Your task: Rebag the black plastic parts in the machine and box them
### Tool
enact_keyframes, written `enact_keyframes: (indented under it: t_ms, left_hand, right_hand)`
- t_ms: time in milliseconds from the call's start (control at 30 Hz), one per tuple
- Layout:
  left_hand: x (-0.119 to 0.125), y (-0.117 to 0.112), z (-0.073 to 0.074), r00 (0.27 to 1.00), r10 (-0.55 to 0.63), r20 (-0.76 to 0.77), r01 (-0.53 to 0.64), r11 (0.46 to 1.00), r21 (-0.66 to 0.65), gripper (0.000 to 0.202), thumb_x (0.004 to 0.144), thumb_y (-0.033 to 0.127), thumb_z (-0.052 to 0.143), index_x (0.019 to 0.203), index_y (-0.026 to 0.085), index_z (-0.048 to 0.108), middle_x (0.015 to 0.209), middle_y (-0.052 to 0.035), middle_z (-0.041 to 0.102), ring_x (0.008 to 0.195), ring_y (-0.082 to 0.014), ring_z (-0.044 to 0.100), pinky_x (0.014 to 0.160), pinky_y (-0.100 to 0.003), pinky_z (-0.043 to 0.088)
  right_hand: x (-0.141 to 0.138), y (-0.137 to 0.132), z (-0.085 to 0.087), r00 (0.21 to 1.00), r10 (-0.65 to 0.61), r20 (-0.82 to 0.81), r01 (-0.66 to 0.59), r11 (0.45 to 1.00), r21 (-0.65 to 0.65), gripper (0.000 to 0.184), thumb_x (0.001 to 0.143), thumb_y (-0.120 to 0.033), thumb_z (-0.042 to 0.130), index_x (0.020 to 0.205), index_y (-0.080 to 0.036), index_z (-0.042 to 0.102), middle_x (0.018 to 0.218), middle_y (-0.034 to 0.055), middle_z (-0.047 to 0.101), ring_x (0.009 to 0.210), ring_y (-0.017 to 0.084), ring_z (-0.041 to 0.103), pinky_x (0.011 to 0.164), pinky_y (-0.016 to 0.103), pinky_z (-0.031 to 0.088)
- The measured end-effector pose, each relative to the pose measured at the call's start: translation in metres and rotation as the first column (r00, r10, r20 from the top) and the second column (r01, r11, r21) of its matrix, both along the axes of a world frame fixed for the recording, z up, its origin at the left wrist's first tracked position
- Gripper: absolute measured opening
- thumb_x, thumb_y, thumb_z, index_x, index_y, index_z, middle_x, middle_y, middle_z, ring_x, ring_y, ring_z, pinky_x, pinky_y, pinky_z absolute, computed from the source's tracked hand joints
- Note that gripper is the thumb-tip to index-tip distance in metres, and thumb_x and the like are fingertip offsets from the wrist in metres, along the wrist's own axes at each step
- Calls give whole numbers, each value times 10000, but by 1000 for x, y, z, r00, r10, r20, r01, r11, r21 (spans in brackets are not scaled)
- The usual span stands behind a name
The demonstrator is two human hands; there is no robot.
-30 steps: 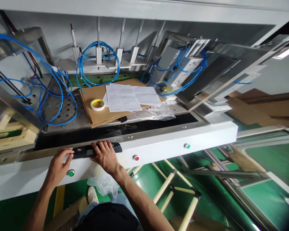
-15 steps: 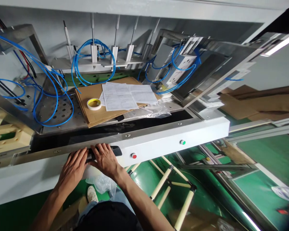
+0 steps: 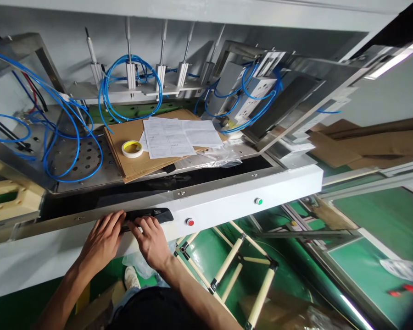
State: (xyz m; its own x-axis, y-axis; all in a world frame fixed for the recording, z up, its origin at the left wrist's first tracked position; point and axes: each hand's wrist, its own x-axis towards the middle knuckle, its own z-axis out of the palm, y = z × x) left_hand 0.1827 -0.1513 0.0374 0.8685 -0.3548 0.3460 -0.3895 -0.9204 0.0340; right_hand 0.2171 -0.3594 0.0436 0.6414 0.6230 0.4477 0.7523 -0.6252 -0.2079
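Observation:
A long black plastic part (image 3: 164, 214) with a tapered right end lies along the front ledge of a white machine. My left hand (image 3: 103, 236) is closed over its left end, fingers together on top and hiding that end. Around the middle of the part's near edge, my right hand (image 3: 152, 240) grips with curled fingers; the thumb side points left, close to the left hand. More of the part's top shows to the right of the fingers, including small details I cannot make out. Below the hands hangs clear plastic film (image 3: 139, 266).
Behind the ledge (image 3: 223, 190) are cardboard sheets (image 3: 115, 142), printed papers (image 3: 170, 137) and a tape roll (image 3: 132, 149). Blue air hoses (image 3: 103, 101) loop around. A red button (image 3: 190, 222) and green button (image 3: 259, 201) sit on the front. A tube frame (image 3: 227, 261) stands on the floor.
My right hand has slid down and back toward me, uncovering more of the black part's top. The left hand stays on its end. The view has shifted slightly.

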Motion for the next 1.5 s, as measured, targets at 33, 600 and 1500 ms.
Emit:
enact_keyframes:
  t_ms: [33,600,1500]
  left_hand:
    - [1,1,1,1000,-8,-5,8,1000,0,446,1038,224,463,1457,108,562,1471,-169,659,1330,-311,616,1069,-466,484]
    - [23,7,24,972,-31,235,48,996,-70,523,1017,480,616,1395,127,542,1313,-210,702,1207,-357,665,1100,-511,463]
    - [3,19,30,964,-92,-250,20,961,-277,339,1024,490,528,981,214,721,913,-73,739,841,-259,711,765,-360,538]
  right_hand:
    - [2,0,1,1000,7,-4,-7,1000,-5,318,1081,-194,480,1347,-226,651,1105,86,716,968,229,585,873,389,489]
    - [60,6,51,965,98,-241,-148,969,-197,458,994,-227,562,1445,-147,576,1207,149,689,1017,263,592,905,391,468]
    - [-62,-24,8,916,-194,-352,382,690,614,268,1063,-282,465,1250,-237,652,925,59,678,848,213,590,811,383,468]
